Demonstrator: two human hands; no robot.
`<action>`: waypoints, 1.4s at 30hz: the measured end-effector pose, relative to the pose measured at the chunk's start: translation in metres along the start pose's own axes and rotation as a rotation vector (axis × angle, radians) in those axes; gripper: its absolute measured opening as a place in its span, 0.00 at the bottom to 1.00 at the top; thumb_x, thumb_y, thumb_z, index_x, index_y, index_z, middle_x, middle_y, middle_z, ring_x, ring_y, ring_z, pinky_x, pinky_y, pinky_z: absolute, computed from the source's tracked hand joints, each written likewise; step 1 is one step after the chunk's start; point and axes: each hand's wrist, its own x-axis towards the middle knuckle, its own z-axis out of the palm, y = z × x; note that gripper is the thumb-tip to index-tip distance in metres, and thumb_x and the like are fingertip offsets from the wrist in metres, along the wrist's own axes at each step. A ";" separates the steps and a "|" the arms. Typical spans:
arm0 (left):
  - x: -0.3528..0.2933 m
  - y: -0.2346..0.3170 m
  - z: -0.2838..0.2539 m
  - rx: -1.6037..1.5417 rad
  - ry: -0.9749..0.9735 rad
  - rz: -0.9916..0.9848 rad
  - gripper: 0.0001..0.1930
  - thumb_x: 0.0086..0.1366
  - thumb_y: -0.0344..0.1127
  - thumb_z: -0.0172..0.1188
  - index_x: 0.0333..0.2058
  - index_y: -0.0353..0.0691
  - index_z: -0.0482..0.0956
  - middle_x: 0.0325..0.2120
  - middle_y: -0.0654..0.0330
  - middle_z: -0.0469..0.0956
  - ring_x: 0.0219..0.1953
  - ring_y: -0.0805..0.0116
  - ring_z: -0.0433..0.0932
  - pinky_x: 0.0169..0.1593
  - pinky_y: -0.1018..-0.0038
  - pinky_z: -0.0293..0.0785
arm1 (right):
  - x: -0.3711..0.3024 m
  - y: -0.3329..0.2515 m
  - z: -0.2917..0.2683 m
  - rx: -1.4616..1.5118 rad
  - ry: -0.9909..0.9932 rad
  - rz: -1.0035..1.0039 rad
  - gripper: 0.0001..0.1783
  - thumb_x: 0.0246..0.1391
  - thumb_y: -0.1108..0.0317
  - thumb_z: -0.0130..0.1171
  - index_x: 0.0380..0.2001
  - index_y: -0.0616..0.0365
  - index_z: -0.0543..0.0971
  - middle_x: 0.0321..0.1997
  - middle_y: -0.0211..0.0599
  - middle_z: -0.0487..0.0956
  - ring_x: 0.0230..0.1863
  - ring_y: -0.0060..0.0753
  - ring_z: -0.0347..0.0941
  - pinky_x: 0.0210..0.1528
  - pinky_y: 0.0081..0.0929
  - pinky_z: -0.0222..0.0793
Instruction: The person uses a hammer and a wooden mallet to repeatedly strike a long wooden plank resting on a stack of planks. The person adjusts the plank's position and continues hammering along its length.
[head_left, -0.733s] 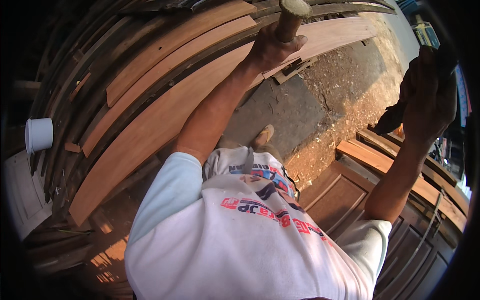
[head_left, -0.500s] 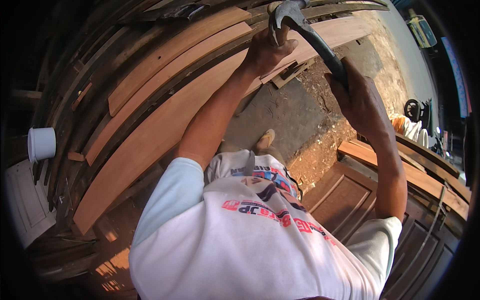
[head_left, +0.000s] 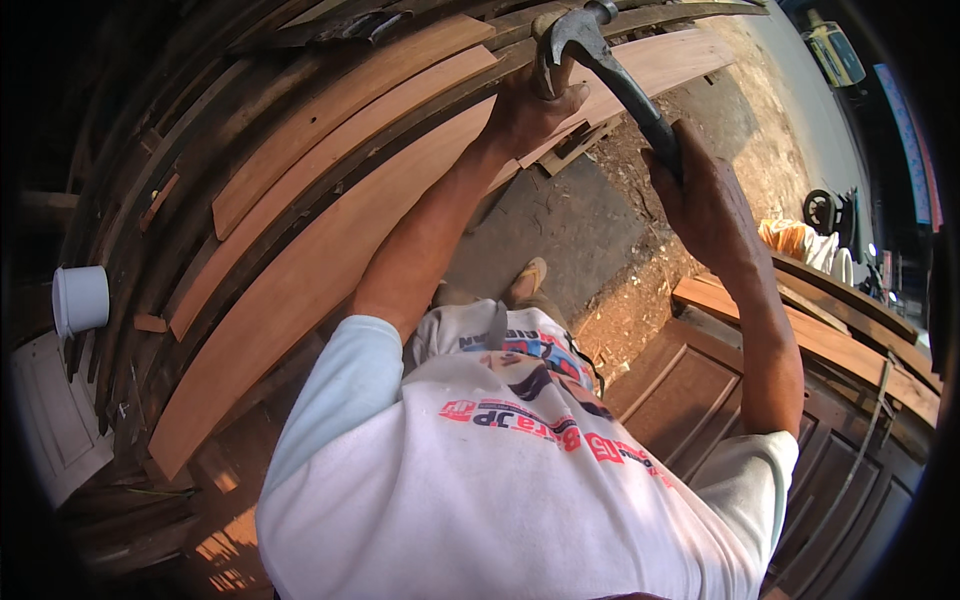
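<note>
My right hand (head_left: 705,190) is wrapped round the dark handle of a claw hammer (head_left: 632,95). The hammer's metal head is raised at the top of the view, its claw beside my left hand (head_left: 535,105). That left hand is closed around an upright tool with a rounded, tan wooden end (head_left: 543,24). The hammer head and my fingers hide most of this tool, so its lower end cannot be made out. Below the left hand and forearm lies a long, smooth reddish-brown plank (head_left: 330,270), running from lower left to upper right.
More boards (head_left: 350,125) are stacked along the left and far side. A white bucket (head_left: 82,300) stands at the left edge. Panelled wooden doors (head_left: 690,390) and loose timber (head_left: 830,345) lie at the right. Wood shavings cover the ground near a grey slab (head_left: 560,230).
The hammer has shifted slightly left and tilted, showing more of its striking face. My left hand keeps its grip on the tool. The whole view has moved a little.
</note>
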 end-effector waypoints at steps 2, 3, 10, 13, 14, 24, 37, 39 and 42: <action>-0.014 -0.002 -0.002 -0.002 -0.020 -0.041 0.16 0.64 0.40 0.71 0.43 0.39 0.76 0.26 0.50 0.80 0.32 0.47 0.83 0.36 0.57 0.79 | -0.009 -0.009 0.003 0.098 -0.037 0.132 0.13 0.68 0.61 0.61 0.42 0.58 0.72 0.28 0.53 0.78 0.31 0.62 0.77 0.35 0.50 0.69; -0.010 -0.003 -0.002 0.010 -0.021 -0.047 0.16 0.64 0.39 0.71 0.43 0.39 0.75 0.26 0.50 0.79 0.32 0.47 0.83 0.36 0.57 0.79 | -0.010 -0.012 -0.002 0.116 0.032 0.148 0.13 0.68 0.60 0.62 0.43 0.58 0.73 0.27 0.50 0.77 0.29 0.55 0.76 0.34 0.47 0.69; -0.006 -0.005 -0.008 0.067 -0.041 0.004 0.15 0.64 0.38 0.71 0.41 0.39 0.75 0.24 0.54 0.78 0.27 0.56 0.81 0.33 0.60 0.77 | 0.008 -0.011 -0.036 0.399 0.603 0.026 0.13 0.68 0.59 0.65 0.43 0.57 0.77 0.24 0.23 0.73 0.26 0.15 0.66 0.30 0.23 0.64; -0.005 -0.002 -0.003 0.040 -0.059 -0.067 0.15 0.64 0.38 0.71 0.42 0.39 0.75 0.25 0.55 0.78 0.28 0.56 0.81 0.35 0.60 0.78 | -0.001 -0.004 -0.006 0.241 0.381 0.014 0.12 0.70 0.60 0.61 0.43 0.56 0.74 0.25 0.37 0.76 0.26 0.35 0.75 0.32 0.38 0.71; -0.005 -0.008 -0.003 0.020 -0.058 -0.060 0.16 0.64 0.39 0.71 0.41 0.39 0.75 0.26 0.55 0.78 0.29 0.57 0.80 0.36 0.60 0.78 | -0.004 -0.001 -0.003 -0.044 -0.013 0.066 0.11 0.69 0.62 0.59 0.43 0.56 0.70 0.27 0.53 0.78 0.32 0.60 0.79 0.34 0.52 0.71; -0.046 0.006 0.007 -0.009 -0.191 -0.134 0.23 0.59 0.40 0.74 0.51 0.38 0.80 0.40 0.57 0.87 0.42 0.69 0.85 0.49 0.69 0.81 | -0.052 0.015 0.036 0.294 0.056 0.264 0.14 0.66 0.61 0.64 0.40 0.60 0.73 0.24 0.49 0.74 0.25 0.49 0.70 0.32 0.43 0.67; -0.033 0.007 0.009 -0.023 0.022 0.150 0.10 0.65 0.31 0.68 0.28 0.43 0.74 0.21 0.68 0.73 0.20 0.79 0.69 0.23 0.77 0.67 | -0.111 0.058 0.065 0.463 0.182 0.512 0.13 0.66 0.64 0.66 0.38 0.61 0.75 0.22 0.29 0.67 0.26 0.23 0.60 0.30 0.29 0.61; -0.040 0.014 0.005 -0.030 0.051 0.097 0.10 0.65 0.31 0.68 0.28 0.43 0.74 0.21 0.68 0.72 0.20 0.79 0.68 0.22 0.77 0.66 | -0.124 0.061 0.067 0.478 0.176 0.567 0.12 0.66 0.64 0.66 0.38 0.61 0.75 0.22 0.28 0.66 0.27 0.22 0.60 0.29 0.28 0.61; -0.014 0.040 -0.008 -0.250 0.096 0.006 0.13 0.70 0.31 0.62 0.26 0.44 0.69 0.15 0.68 0.67 0.18 0.81 0.66 0.21 0.77 0.63 | -0.137 0.074 0.071 0.524 0.154 0.617 0.13 0.66 0.64 0.66 0.38 0.61 0.75 0.22 0.28 0.66 0.27 0.20 0.60 0.29 0.27 0.61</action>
